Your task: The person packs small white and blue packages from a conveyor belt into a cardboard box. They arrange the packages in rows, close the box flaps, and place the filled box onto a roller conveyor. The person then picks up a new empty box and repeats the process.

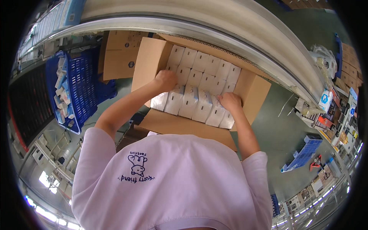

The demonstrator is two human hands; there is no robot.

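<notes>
Filling most of the open carton (182,124) at twelve o'clock from the person's torso, white packs (189,101) stand in close rows; other clock directions are taken from the carton's middle. The left hand (166,79), at nine o'clock, is curled narrow by the packs' end beside the left flap (149,57); its fingertips are hidden, so any grip cannot be confirmed. The right hand (231,101), at four o'clock, rests with bent fingers on packs at the near row's end; whether it grasps one cannot be determined. Risk, in judgement: the near row appears to sit proud of the rows behind, and uneven downward pressure could crease the soft-looking wrappings or leave packs askew. Sideways squeezing might bulge the walls, and the right flap (257,94), leaning outward at three o'clock, could be caught by a forearm. The support beneath the carton is hidden; a pale metal rail (184,23) curves past from eleven to two o'clock. Grey-green floor (268,119) shows at four o'clock, with a blue pallet (305,152) farther out. A blue crate (82,90) stands at nine o'clock, small packets (61,82) along its far side, and brown boxes (122,57) at ten.
</notes>
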